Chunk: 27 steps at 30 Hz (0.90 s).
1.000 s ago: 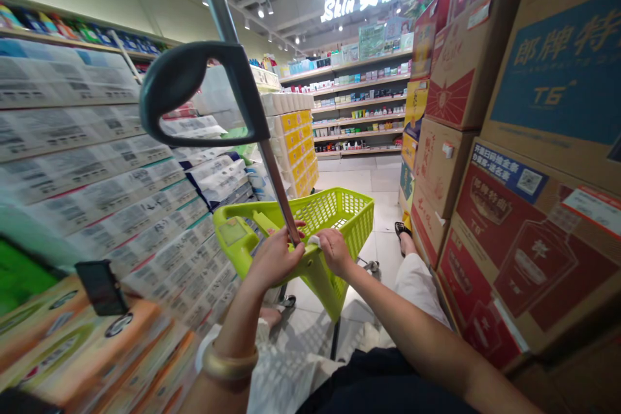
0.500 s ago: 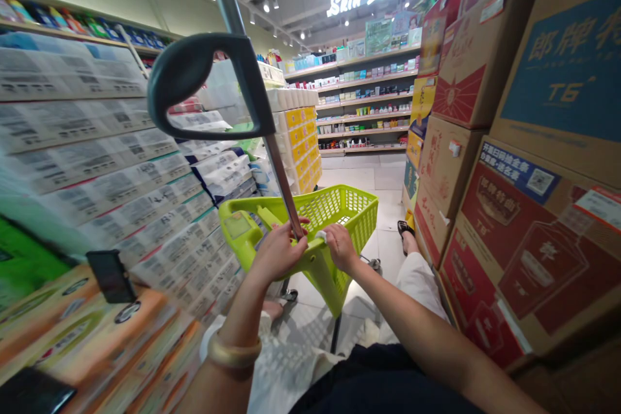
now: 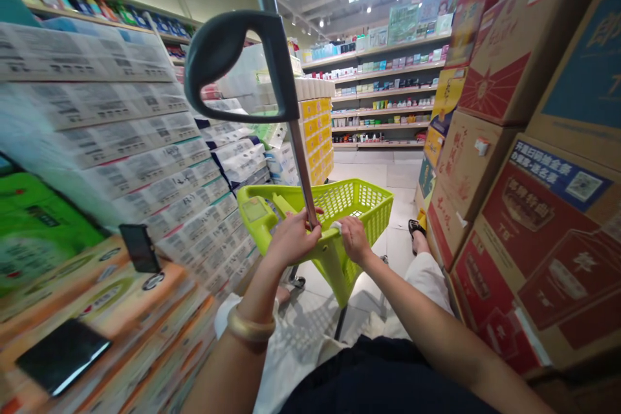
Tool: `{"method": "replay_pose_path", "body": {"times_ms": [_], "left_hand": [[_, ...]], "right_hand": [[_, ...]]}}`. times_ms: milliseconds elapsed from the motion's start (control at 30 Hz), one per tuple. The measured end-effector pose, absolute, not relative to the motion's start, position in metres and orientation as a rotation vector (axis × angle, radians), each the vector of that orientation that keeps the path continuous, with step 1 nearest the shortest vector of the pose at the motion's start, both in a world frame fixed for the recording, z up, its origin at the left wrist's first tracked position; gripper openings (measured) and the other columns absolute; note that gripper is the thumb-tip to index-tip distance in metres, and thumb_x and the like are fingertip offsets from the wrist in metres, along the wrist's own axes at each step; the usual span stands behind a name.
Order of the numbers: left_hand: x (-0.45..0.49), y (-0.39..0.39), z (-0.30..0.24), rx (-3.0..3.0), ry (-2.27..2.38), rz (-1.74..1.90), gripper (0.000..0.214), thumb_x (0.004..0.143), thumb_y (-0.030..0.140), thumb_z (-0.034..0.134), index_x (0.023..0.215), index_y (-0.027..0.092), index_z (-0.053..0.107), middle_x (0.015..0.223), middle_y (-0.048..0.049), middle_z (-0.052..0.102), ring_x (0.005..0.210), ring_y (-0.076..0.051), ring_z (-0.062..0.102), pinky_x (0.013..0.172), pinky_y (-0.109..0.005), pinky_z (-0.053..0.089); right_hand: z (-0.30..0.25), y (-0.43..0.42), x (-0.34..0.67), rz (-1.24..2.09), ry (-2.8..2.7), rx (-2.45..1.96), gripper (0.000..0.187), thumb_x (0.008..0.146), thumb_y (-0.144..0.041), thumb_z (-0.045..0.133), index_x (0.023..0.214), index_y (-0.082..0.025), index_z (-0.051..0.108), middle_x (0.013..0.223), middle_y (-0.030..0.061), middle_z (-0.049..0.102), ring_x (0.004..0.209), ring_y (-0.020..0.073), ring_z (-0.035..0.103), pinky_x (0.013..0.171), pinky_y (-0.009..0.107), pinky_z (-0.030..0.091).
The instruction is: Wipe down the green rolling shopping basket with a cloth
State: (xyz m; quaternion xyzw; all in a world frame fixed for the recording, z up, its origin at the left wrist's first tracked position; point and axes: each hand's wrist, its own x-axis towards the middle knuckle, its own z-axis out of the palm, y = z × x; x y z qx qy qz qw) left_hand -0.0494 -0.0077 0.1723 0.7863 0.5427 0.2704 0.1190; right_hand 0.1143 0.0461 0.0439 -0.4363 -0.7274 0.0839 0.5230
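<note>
A lime-green rolling shopping basket with latticed walls stands on the floor in front of me. From its near end rises a metal pole, topped by a dark grey loop handle. My left hand, a gold bangle on its wrist, is wrapped round the lower pole just above the rim. At the basket's near rim, my right hand pinches a small white wipe that touches the green plastic. Most of the wipe is hidden under the fingers.
Stacked cartons wall in the right side. On the left rise wrapped paper packs; a phone on a stand and a black tablet-like slab rest on orange packs. Stocked shelves close the far end.
The view has swung a little left, so everything appears farther right. My right hand stays at the rim with the wipe, and the left keeps its hold on the pole.
</note>
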Motion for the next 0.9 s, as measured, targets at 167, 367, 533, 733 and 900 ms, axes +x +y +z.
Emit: {"method": "replay_pose_path", "body": {"times_ms": [167,367,533,733,900], "left_hand": [[-0.048,-0.007,0.171,2.281,1.595,0.805,0.035,0.08,0.03,0.052,0.112,0.022,0.061,0.087,-0.0013,0.072,0.077,-0.018,0.067,0.076,-0.028,0.051],[-0.049,-0.009,0.172,2.287,1.603,0.796,0.036,0.08,0.031,0.051,0.114,0.022,0.061,0.083,-0.0005,0.072,0.078,-0.019,0.067,0.078,-0.029,0.051],[-0.049,-0.009,0.172,2.287,1.626,0.789,0.035,0.08,0.031,0.052,0.113,0.023,0.061,0.08,0.0004,0.07,0.074,-0.017,0.066,0.07,-0.026,0.05],[-0.047,-0.01,0.174,2.283,1.647,0.788,0.033,0.08,0.028,0.052,0.111,0.023,0.062,0.087,-0.0005,0.072,0.075,-0.016,0.066,0.071,-0.025,0.05],[-0.048,-0.011,0.175,2.291,1.636,0.789,0.033,0.08,0.029,0.052,0.111,0.023,0.061,0.087,-0.0004,0.072,0.075,-0.016,0.067,0.071,-0.025,0.05]], "right_hand": [[0.051,0.028,0.088,0.215,-1.696,-1.003,0.038,0.096,-0.029,0.024,0.089,-0.02,0.061,0.086,0.0063,0.057,0.089,0.0217,0.049,0.085,0.036,0.037],[0.056,0.02,0.091,0.18,-1.864,-0.821,0.032,0.095,-0.028,0.028,0.1,-0.02,0.059,0.093,0.0068,0.058,0.095,0.0224,0.049,0.088,0.037,0.036],[0.046,0.036,0.11,0.199,-1.799,-0.926,0.033,0.095,-0.027,0.024,0.091,-0.02,0.056,0.088,0.006,0.056,0.09,0.0217,0.048,0.087,0.036,0.036],[0.054,0.021,0.083,0.193,-1.722,-0.917,0.031,0.094,-0.028,0.027,0.091,-0.02,0.057,0.089,0.0064,0.055,0.09,0.0219,0.047,0.084,0.036,0.038],[0.054,0.022,0.089,0.163,-1.858,-0.779,0.029,0.09,-0.024,0.03,0.1,-0.02,0.057,0.095,0.0076,0.055,0.095,0.0232,0.048,0.089,0.038,0.037]]}}
